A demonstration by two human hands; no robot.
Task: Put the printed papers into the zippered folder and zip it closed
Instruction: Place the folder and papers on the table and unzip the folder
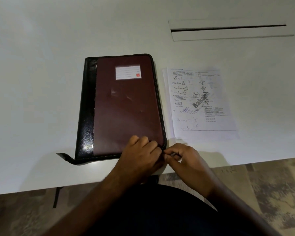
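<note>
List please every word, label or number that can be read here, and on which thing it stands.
"Aaka…": large diagonal watermark on the top sheet of the printed papers; the remaining letters are blurred.
The small print, diagrams and handwriting on that sheet: too small to read.
White label on the zippered folder: ruled lines and a red mark, no readable text.

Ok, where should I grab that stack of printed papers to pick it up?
Take the printed papers by the near right corner, coming from the table's front edge. The stack lies flat, and its left side sits close beside the folder.
</note>
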